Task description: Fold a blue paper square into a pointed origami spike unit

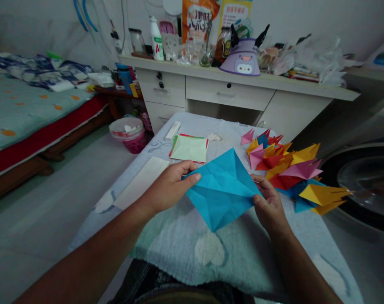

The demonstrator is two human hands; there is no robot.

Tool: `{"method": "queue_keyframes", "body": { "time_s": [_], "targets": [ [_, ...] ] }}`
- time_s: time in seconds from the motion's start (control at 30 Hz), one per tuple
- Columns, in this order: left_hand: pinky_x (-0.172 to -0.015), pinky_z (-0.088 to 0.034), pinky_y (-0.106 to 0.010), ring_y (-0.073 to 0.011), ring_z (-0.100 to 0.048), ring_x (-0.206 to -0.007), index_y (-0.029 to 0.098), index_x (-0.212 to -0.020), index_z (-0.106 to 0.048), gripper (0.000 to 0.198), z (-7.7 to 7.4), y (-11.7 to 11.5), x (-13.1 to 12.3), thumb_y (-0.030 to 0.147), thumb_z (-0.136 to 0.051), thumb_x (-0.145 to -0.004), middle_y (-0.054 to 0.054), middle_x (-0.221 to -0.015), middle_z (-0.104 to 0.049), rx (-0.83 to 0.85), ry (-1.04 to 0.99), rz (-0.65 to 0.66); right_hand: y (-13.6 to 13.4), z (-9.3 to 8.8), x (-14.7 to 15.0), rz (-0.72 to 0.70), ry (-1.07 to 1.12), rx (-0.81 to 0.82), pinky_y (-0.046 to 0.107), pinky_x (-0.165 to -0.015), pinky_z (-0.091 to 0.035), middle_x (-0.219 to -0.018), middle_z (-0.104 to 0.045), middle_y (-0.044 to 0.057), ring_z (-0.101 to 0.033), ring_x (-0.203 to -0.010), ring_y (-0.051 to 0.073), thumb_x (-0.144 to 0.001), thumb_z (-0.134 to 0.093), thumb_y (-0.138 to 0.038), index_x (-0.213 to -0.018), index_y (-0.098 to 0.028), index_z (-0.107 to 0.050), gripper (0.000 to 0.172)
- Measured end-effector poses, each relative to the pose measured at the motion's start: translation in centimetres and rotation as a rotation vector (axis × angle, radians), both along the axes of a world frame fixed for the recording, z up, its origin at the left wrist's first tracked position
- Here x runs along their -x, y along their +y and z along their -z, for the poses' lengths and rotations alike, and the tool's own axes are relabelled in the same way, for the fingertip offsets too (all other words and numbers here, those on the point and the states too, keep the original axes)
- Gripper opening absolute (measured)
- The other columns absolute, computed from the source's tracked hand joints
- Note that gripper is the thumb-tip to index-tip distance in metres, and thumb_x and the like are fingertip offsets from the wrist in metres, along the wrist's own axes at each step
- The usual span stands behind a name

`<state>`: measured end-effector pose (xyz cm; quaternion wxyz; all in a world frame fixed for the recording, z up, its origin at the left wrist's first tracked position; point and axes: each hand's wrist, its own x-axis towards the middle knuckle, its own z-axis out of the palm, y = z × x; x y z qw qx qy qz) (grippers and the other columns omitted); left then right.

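A blue square of origami paper, marked with fold creases, is held up between my two hands above the cloth-covered table. My left hand pinches its left corner, thumb on top. At the right corner my right hand pinches the sheet between thumb and fingers. Behind the sheet lies a stack of square paper, pale green on top with red and green edges showing. To the right is a pile of folded paper cranes in yellow, red, pink and blue.
A white strip lies on the tablecloth at the left, with a small white box beyond. A white desk stands behind, crowded with jars and bags. Bed and bin are left; a washing machine is right.
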<state>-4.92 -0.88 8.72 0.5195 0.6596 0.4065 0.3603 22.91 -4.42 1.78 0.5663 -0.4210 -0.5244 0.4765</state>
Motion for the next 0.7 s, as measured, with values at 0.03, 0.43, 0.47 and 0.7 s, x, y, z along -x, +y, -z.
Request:
{"method": "queue_keyframes", "body": {
  "time_s": [0.03,0.43,0.47,0.7],
  "targets": [
    [-0.057,-0.039,-0.021,-0.0106,-0.051,-0.063,0.017,-0.083,-0.054,0.021,0.3,0.3,-0.2,0.038,-0.058,-0.086,0.003,-0.072,-0.056,0.051,-0.039,-0.002,-0.1,-0.3,0.2,-0.008,0.01,0.028,0.026,-0.063,-0.047,-0.095,-0.066,0.002,-0.06,-0.077,0.018,-0.073,-0.077,-0.044,-0.114,-0.029,-0.058,0.048],
    [-0.057,-0.041,-0.021,-0.0119,-0.058,-0.067,0.025,-0.121,-0.044,0.046,7.0,1.2,-1.1,0.03,-0.066,-0.08,0.002,-0.089,-0.061,0.125,-0.051,-0.003,1.5,2.4,0.1,0.24,-0.83,-0.073,0.039,-0.074,-0.05,-0.093,-0.062,0.009,-0.059,-0.083,0.024,-0.082,-0.065,-0.039,-0.114,-0.017,-0.059,0.039],
    [-0.057,-0.04,-0.02,-0.0116,-0.057,-0.067,0.025,-0.122,-0.045,0.047,7.3,1.2,-1.0,0.028,-0.066,-0.08,0.002,-0.088,-0.06,0.081,-0.016,-0.01,1.5,2.5,0.3,0.275,-0.911,-0.159,0.043,-0.081,-0.049,-0.1,-0.062,0.012,-0.058,-0.092,0.027,-0.082,-0.065,-0.036,-0.114,-0.017,-0.06,0.038],
    [-0.06,-0.04,-0.022,-0.0096,-0.049,-0.06,0.02,-0.101,-0.064,0.023,7.7,0.9,-1.3,0.021,-0.061,-0.078,0.003,-0.084,-0.063,-0.087,0.235,-0.039,0.0,1.6,2.6,0.176,-1.136,-0.522,0.049,-0.092,-0.041,-0.118,-0.056,0.011,-0.049,-0.11,0.028,-0.093,-0.053,-0.02,-0.111,-0.023,-0.066,0.022]
  ]
}}
